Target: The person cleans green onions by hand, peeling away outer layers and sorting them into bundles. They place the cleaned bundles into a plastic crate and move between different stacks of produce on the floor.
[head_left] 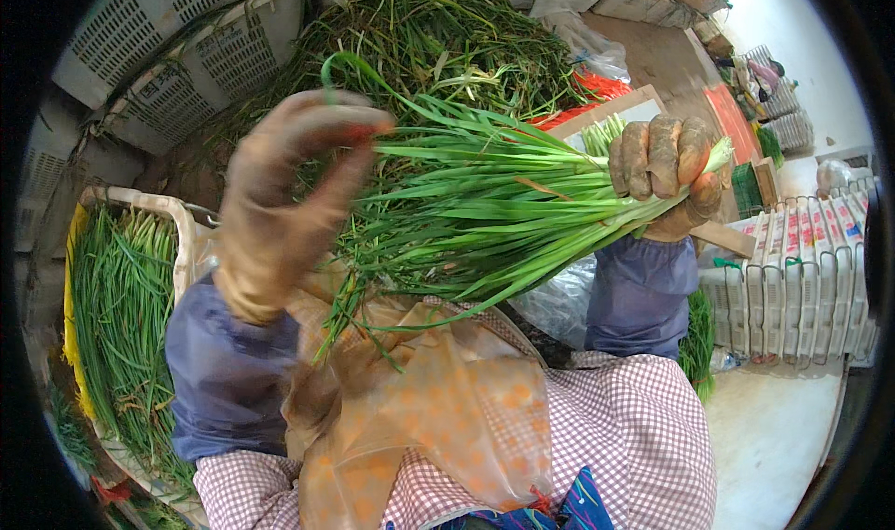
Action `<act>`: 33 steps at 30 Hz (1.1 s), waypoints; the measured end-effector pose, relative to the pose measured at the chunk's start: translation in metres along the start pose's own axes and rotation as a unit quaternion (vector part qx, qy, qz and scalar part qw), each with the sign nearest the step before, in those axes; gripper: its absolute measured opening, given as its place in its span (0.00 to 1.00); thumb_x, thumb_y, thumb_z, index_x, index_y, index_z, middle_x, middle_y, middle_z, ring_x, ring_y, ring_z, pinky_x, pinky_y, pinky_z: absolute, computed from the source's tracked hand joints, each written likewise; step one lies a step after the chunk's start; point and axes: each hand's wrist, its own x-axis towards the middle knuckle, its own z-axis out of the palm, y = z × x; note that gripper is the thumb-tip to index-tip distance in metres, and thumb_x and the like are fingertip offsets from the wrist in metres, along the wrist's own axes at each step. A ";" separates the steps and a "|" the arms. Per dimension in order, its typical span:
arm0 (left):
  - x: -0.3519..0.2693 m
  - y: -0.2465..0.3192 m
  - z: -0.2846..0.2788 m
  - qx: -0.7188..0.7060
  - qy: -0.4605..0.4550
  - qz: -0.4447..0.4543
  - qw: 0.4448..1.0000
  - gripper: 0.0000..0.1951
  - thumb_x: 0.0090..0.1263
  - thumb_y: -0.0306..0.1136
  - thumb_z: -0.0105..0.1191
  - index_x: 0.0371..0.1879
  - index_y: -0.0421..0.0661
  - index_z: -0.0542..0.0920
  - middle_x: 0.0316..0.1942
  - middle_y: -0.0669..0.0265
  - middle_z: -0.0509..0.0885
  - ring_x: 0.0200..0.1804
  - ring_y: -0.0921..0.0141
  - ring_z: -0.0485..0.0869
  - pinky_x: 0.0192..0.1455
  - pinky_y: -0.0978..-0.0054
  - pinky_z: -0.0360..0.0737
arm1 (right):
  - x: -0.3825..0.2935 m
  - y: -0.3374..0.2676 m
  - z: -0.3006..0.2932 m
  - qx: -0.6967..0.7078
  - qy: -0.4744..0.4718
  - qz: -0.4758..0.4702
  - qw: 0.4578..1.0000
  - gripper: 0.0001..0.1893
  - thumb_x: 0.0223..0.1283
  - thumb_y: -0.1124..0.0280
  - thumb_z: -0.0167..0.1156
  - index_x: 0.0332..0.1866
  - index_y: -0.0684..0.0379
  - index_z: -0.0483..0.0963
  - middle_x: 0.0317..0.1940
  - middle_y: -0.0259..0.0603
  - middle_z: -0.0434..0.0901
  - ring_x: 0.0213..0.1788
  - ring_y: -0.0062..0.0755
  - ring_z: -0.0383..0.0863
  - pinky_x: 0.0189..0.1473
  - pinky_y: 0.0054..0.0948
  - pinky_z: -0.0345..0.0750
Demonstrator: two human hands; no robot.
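Note:
My right hand (668, 163), in a soiled glove, grips a bunch of garlic chives (489, 194) near its pale stem ends. The green leaves fan out to the left across the middle of the head view. My left hand (294, 187), also gloved, is motion-blurred beside the leaf tips, its fingers curled. One chive leaf (349, 58) arches up to the back of that hand. Blur hides whether anything is pinched between its thumb and fingers. Loose leaves hang over the plastic apron (447, 404) on my lap.
A large heap of leaf trimmings (433, 33) lies ahead, bordered by plastic crates (231, 47). To the left stands a crate full of chives (122, 334). Red ties (605, 89) and more chive stems (601, 135) are behind my right hand. Nested white crates (790, 285) stand right.

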 end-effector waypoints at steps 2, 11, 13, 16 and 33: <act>0.000 0.010 0.017 0.090 -0.053 0.055 0.993 0.13 0.56 0.17 0.59 0.40 0.46 0.82 0.48 0.57 0.76 0.47 0.67 0.79 0.50 0.74 0.76 | 0.005 0.008 0.013 0.019 0.026 -0.034 0.999 0.10 0.54 0.64 0.62 0.24 0.57 0.72 0.11 0.31 0.65 0.12 0.20 0.60 0.17 0.22 0.67; -0.005 0.000 0.061 0.124 -0.090 0.185 0.971 0.17 0.49 0.27 0.64 0.40 0.59 0.84 0.48 0.59 0.77 0.47 0.59 0.77 0.49 0.62 0.72 | -0.001 0.020 0.018 0.066 -0.005 0.014 0.998 0.14 0.59 0.60 0.61 0.24 0.52 0.66 0.18 0.28 0.69 0.23 0.23 0.70 0.22 0.22 0.69; -0.006 -0.001 0.059 0.114 -0.119 0.169 0.972 0.17 0.49 0.30 0.64 0.40 0.60 0.84 0.50 0.58 0.77 0.50 0.58 0.75 0.55 0.59 0.68 | -0.001 0.023 0.018 0.064 -0.021 0.011 0.998 0.17 0.59 0.59 0.61 0.21 0.51 0.64 0.16 0.27 0.68 0.22 0.23 0.70 0.21 0.22 0.69; -0.007 -0.001 0.061 0.093 -0.167 0.139 0.972 0.16 0.49 0.32 0.65 0.39 0.59 0.84 0.52 0.59 0.76 0.55 0.56 0.73 0.61 0.55 0.63 | -0.001 0.026 0.025 0.059 0.022 0.011 0.998 0.18 0.55 0.60 0.62 0.18 0.54 0.64 0.12 0.30 0.67 0.19 0.25 0.68 0.19 0.22 0.69; -0.014 0.001 0.043 0.305 -0.108 0.157 0.933 0.06 0.47 0.29 0.56 0.23 0.49 0.74 0.53 0.68 0.77 0.64 0.63 0.69 0.72 0.51 0.47 | -0.020 0.031 0.026 -0.017 0.089 0.129 0.987 0.12 0.50 0.65 0.66 0.36 0.60 0.79 0.37 0.53 0.79 0.35 0.38 0.80 0.39 0.37 0.80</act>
